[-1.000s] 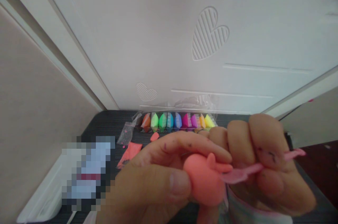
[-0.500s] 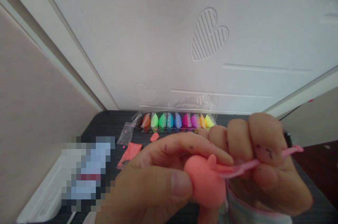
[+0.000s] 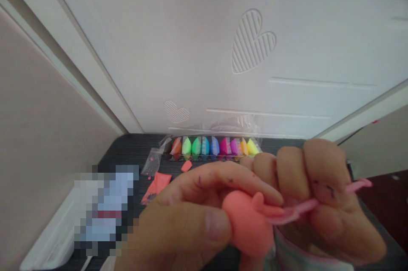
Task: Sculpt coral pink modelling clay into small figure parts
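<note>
My left hand point(image 3: 172, 224) is closed on a coral clay ball point(image 3: 250, 230), its thumb at the left side and forefinger arched over the top. A small rounded nub point(image 3: 259, 202) stands up from the ball, and a narrow coral strip point(image 3: 272, 210) lies beside it. In my right hand point(image 3: 321, 177), the closed fingers and thumb pinch a thin pink modelling tool point(image 3: 307, 207). The tool's flat end reaches the ball just under the strip; whether it presses in cannot be made out. Its other end sticks out to the right.
Several colourful clay packets point(image 3: 204, 147) line the back of the dark table point(image 3: 127, 147). A coral wrapper point(image 3: 157, 186), a loose coral clay piece point(image 3: 186, 166) and a clear scrap of plastic point(image 3: 151, 161) lie left of centre. Farther left are a blurred-out phone point(image 3: 110, 207) and a white tray point(image 3: 47, 241).
My right hand and the modelling tool have shifted slightly right and down. The clay ball has turned a little, its nub moving right and lower. My left hand has hardly moved.
</note>
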Demonstrator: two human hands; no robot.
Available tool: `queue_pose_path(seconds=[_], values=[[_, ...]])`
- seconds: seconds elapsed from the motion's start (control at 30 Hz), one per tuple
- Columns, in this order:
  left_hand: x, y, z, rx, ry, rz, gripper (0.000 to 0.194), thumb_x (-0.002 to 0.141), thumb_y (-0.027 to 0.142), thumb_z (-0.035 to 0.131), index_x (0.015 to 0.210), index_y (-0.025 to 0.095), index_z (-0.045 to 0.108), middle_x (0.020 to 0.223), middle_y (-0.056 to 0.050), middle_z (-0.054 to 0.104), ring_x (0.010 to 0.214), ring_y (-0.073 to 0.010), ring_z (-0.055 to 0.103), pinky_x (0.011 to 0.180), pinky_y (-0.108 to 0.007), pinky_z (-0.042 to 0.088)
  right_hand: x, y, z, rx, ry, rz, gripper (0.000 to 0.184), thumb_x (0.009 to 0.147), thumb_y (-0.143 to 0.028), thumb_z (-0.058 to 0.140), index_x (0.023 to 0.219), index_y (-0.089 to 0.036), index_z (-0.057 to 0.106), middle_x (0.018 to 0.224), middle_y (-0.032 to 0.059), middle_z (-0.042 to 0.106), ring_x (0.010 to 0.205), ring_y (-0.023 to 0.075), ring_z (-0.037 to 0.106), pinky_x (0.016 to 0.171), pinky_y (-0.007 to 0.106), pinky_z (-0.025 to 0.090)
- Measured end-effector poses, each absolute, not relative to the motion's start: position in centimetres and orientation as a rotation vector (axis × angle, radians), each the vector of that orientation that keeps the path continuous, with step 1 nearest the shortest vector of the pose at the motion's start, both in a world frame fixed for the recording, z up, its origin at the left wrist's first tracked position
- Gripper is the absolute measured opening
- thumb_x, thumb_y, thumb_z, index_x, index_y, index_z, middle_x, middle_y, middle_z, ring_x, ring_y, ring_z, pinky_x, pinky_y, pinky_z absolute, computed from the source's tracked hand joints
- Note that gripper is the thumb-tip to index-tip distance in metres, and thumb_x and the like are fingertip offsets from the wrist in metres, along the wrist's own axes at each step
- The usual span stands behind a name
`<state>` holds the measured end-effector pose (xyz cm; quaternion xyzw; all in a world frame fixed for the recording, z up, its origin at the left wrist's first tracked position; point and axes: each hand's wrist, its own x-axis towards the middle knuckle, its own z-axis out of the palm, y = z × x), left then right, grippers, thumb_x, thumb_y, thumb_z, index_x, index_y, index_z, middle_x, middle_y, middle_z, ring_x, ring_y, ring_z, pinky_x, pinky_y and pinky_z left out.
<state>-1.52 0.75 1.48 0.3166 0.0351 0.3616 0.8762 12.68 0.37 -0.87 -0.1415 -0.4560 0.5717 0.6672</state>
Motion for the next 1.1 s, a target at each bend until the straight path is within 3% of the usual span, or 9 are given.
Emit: queue_pose_path(seconds=[0.17,0.6,0.87,1.1], values=[[-1.8,0.7,1.4,0.679,0.060,0.713,0.017,0.077,0.021,0.055,0.089,0.022,0.067,0.080,0.002,0.058,0.052,-0.0025,0.051,0.047,-0.014,0.038,12.7,0.3,-1.2,-0.315,-1.017,1.303,0.012,0.070,-0.025,0.069,0.074,-0.027,0.058,0.062,-0.0071,0.061,0.047,0.0060,0.045,0.049,0.025,0.036],[-1.7,0.5,1.4,0.674,0.112,0.697,0.016,0.076,0.021,0.056,0.087,0.021,0.068,0.078,0.001,0.058,0.053,-0.0035,0.051,0.044,-0.014,0.035,12.9,0.3,-0.8,-0.378,-1.044,1.277,0.013,0.069,-0.026,0.070,0.073,-0.028,0.058,0.060,-0.0068,0.061,0.044,0.0067,0.038,0.048,0.026,0.036],[-1.8,0.5,1.3,0.667,0.121,0.672,0.018,0.074,0.018,0.057,0.088,0.022,0.067,0.079,0.001,0.058,0.057,-0.0041,0.052,0.046,-0.013,0.036,12.8,0.2,-0.8,-0.374,-1.025,1.269,0.014,0.069,-0.025,0.071,0.073,-0.028,0.057,0.061,-0.0071,0.061,0.045,0.0067,0.041,0.048,0.026,0.036],[-1.4,0.6,1.3,0.587,0.061,0.772,0.015,0.073,0.016,0.057,0.084,0.021,0.066,0.080,0.001,0.057,0.054,-0.0039,0.053,0.050,-0.015,0.040,12.6,0.4,0.1,-0.402,-1.005,1.232,0.018,0.068,-0.025,0.071,0.063,-0.025,0.054,0.054,-0.0071,0.059,0.044,0.0073,0.044,0.042,0.024,0.032]])
